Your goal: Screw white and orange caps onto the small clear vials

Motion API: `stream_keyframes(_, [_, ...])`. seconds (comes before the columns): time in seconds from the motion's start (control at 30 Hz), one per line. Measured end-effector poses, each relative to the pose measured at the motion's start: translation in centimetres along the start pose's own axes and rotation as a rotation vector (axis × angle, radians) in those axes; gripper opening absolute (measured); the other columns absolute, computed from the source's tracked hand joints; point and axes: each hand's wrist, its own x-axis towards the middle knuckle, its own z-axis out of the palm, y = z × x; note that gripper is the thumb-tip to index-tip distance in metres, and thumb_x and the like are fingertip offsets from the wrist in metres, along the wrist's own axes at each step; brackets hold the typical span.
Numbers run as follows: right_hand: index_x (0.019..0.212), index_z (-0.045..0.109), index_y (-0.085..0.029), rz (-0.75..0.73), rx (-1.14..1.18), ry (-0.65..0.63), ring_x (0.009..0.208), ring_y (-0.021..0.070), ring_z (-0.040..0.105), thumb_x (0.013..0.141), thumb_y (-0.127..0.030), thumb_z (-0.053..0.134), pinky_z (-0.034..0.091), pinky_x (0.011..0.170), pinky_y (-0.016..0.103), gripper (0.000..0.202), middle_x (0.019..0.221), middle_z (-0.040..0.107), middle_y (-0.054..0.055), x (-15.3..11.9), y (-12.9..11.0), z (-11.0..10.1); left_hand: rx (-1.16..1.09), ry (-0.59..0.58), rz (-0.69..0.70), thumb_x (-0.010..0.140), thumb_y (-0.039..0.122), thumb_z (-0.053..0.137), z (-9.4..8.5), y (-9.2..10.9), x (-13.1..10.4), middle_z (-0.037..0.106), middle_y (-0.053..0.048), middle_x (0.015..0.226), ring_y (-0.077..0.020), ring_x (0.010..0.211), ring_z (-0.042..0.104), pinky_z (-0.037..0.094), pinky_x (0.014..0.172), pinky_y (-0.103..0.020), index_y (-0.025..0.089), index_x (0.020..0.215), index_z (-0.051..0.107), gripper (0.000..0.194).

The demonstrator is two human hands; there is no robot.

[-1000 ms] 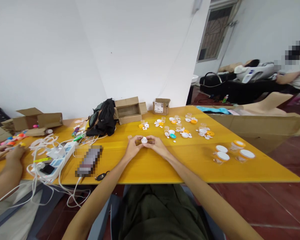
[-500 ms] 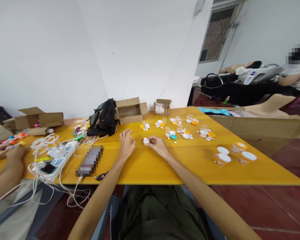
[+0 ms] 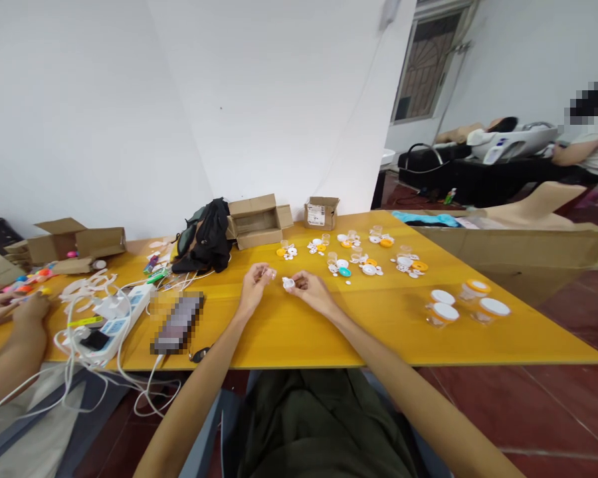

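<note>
My left hand (image 3: 254,289) pinches a small clear plastic cup (image 3: 270,273) just above the yellow table (image 3: 299,338). Facing it, my right hand (image 3: 313,292) grips a small white round plastic part (image 3: 289,283) between thumb and fingers. A narrow gap separates the two pieces. Beyond my hands lie several groups of parts, each with a clear cup, small white pieces and a coloured ring or lid; one holds a teal ring (image 3: 345,272), another an orange ring (image 3: 387,243). To the right stand several clear jars with white-and-orange lids (image 3: 444,313).
Left of my arm lie a phone (image 3: 178,323), a power strip (image 3: 124,318) and tangled white cables. An open cardboard box (image 3: 256,229), a smaller box (image 3: 321,214) and a black bag (image 3: 206,236) stand along the wall. A co-worker's hands (image 3: 27,307) are at far left.
My left hand has turned and brought the clear cup up off the table, closer to the white part. My right hand has shifted slightly left, still holding the white part.
</note>
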Motion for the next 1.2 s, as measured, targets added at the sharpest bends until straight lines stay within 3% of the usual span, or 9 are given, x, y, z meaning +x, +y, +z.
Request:
stream_keyframes(0.23, [0.073,0.060,-0.021,-0.052,-0.009,-0.020,0.061,0.0159,0.062,0.061,-0.027,0.075,0.051,0.061,0.030,0.021,0.066,0.067,-0.002,-0.5,-0.6,0.1,-0.010,-0.183,0.036,0.072,0.045,0.075,0.8,0.3,-0.6,0.073,-0.008,0.097,-0.0208,0.093,0.069,0.053,0.085,-0.033,0.019,0.094,0.063,0.037])
stream_keyframes(0.4, [0.075,0.061,-0.021,-0.108,-0.019,-0.031,0.060,0.0149,0.060,0.063,-0.034,0.075,0.049,0.059,0.028,0.023,0.066,0.067,-0.002,-0.7,-0.7,0.1,0.062,-0.228,0.041,0.074,0.041,0.074,1.0,0.3,-0.7,0.073,-0.007,0.096,-0.0200,0.093,0.068,0.051,0.085,-0.031,0.019,0.094,0.064,0.031])
stream_keyframes(0.73, [0.077,0.059,-0.022,-0.120,0.014,0.005,0.063,0.0165,0.065,0.066,-0.044,0.074,0.053,0.061,0.029,0.029,0.077,0.070,0.000,-1.2,-1.4,0.3,0.063,-0.245,-0.038,0.072,0.040,0.075,1.0,0.3,-0.6,0.074,-0.006,0.092,-0.0202,0.090,0.069,0.052,0.082,-0.030,0.018,0.093,0.065,0.032])
stream_keyframes(1.2, [0.080,0.061,-0.022,-0.145,-0.053,0.004,0.068,0.0164,0.064,0.066,-0.032,0.074,0.053,0.067,0.031,0.021,0.080,0.069,0.001,-1.0,-0.9,0.4,0.040,-0.236,-0.034,0.071,0.039,0.076,1.1,0.2,-0.7,0.073,-0.005,0.087,-0.0186,0.083,0.069,0.053,0.080,-0.030,0.017,0.091,0.067,0.031])
